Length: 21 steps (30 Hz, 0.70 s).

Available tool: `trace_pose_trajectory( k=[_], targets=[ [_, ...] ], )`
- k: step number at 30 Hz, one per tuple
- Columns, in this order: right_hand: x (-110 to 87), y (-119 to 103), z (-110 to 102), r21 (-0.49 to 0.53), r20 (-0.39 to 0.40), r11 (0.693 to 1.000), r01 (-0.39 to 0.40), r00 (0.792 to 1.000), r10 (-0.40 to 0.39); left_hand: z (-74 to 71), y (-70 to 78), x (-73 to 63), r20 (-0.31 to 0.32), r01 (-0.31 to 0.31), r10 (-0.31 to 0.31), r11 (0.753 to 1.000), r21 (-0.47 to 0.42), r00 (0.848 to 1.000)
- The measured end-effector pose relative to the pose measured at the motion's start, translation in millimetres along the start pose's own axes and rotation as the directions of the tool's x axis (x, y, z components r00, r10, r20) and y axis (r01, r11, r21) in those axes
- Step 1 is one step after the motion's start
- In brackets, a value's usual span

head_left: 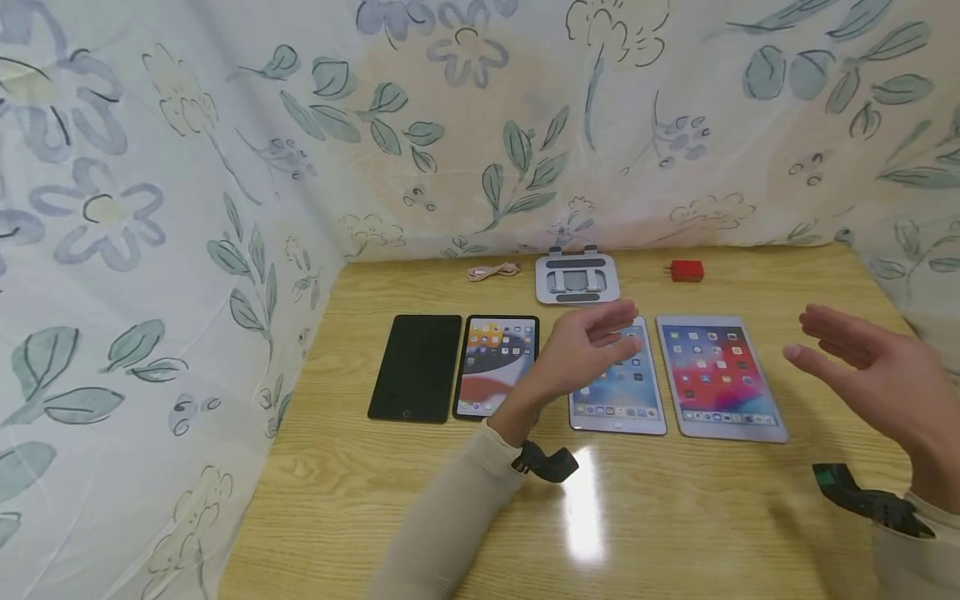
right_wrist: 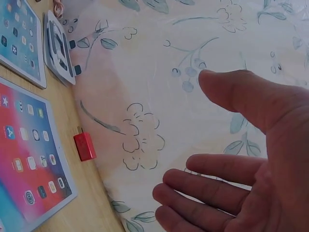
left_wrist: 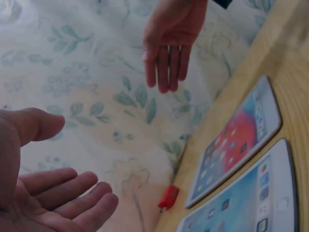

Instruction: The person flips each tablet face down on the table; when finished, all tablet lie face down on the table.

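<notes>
My left hand (head_left: 588, 346) hovers over a white tablet with a blue screen (head_left: 618, 387), fingers extended and thumb apart, holding nothing. It covers part of that tablet in the head view. To the right of the tablets, my right hand (head_left: 873, 367) is raised above the table with its fingers straight and its palm facing inward. Nearest to it lies a white tablet with a red and blue screen (head_left: 720, 375). Further left are a black-framed tablet with a lit screen (head_left: 495, 358) and a dark-screened black tablet (head_left: 416, 367). All the tablets lie flat in a row.
Behind the row lie a coiled pale cable (head_left: 492, 272), a silver folding stand (head_left: 576, 279) and a red plug adapter (head_left: 686, 271). A floral cloth (head_left: 465, 125) rises along the back and left edges of the wooden table (head_left: 337, 500).
</notes>
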State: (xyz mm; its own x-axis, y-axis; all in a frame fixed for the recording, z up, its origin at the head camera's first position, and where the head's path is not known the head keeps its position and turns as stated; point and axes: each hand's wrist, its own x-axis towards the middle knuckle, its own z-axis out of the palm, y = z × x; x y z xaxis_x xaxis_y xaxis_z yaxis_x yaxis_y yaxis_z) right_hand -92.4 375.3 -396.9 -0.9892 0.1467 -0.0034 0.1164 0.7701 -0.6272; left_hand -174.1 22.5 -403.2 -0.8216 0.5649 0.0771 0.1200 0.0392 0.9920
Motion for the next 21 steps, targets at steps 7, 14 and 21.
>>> trace_pose_trajectory(
  k=[7,14,21],
  targets=[
    [13.0,10,3,-0.006,0.064,0.998,-0.067,0.996,0.067,22.4,-19.3,19.8,-0.024,0.174,-0.176,0.982,-0.071,0.984],
    [24.0,20,13,0.056,0.193,0.987,-0.151,0.971,0.138,45.9,-33.2,32.0,-0.065,0.378,-0.397,0.904,-0.198,0.916],
    [32.3,34,19,0.061,0.312,0.964,-0.257,0.923,0.227,63.7,-40.4,39.9,-0.067,0.444,-0.467,0.869,-0.219,0.882]
  ],
)
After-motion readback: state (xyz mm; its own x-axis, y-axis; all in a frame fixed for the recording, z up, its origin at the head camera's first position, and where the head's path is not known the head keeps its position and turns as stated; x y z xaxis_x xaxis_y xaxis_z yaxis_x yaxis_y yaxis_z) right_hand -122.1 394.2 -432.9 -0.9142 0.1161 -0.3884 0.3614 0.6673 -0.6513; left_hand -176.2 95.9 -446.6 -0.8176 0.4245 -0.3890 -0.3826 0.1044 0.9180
